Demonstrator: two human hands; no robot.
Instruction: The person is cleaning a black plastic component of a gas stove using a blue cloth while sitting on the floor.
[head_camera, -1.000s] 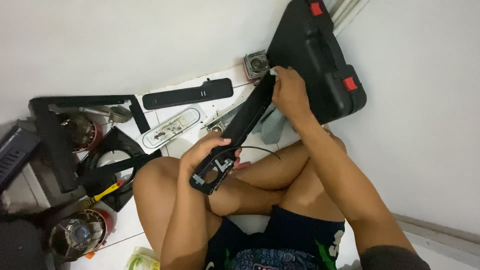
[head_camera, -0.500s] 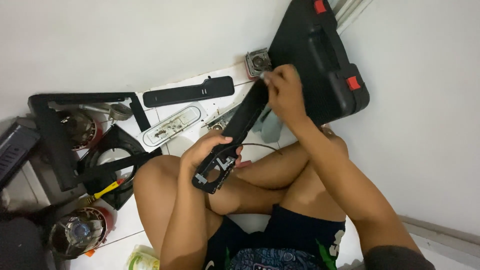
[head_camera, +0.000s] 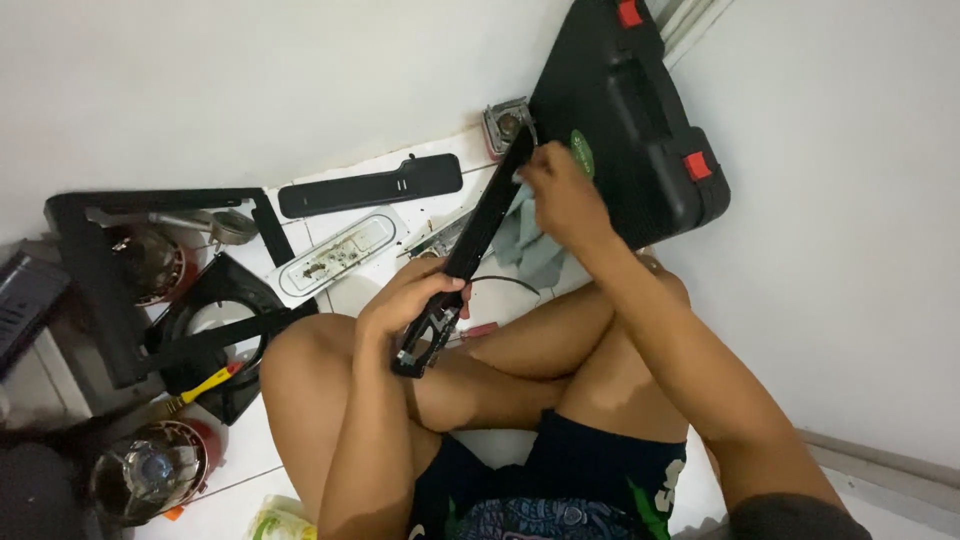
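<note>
White floor tiles and pale walls fill the frame, with a person sitting cross-legged in the corner among loose parts. Near the centre, a long black bar (head_camera: 478, 232) runs diagonally from the lap up toward the top of the frame. The left hand (head_camera: 415, 300) is wrapped round its lower end, fingers pressed together on the bar just above a bracket-like end piece. The right hand (head_camera: 565, 195) closes on the upper end, fingers curled over it; its fingertips are hidden, so how firmly it pinches cannot be told. A grey cloth (head_camera: 530, 245) lies just under that hand.

Right of the bar, a black case (head_camera: 630, 120) with red latches leans in the corner. At the bar's top end sits a small metal fitting (head_camera: 505, 122). Left of centre lie a black strip (head_camera: 370, 186) and, below it, a white panel (head_camera: 335, 255). Further left are a black frame (head_camera: 95, 290), a ring-shaped stand (head_camera: 215, 340), and a yellow-handled screwdriver (head_camera: 205, 385). A round glass-topped burner part (head_camera: 145, 475) sits at lower left.

Judging from this, the bar is held in the air by its two ends only; if either hand loosens, it could swing down onto a knee or knock the fitting. Small parts on the tiles could also scatter under a shifting leg.
</note>
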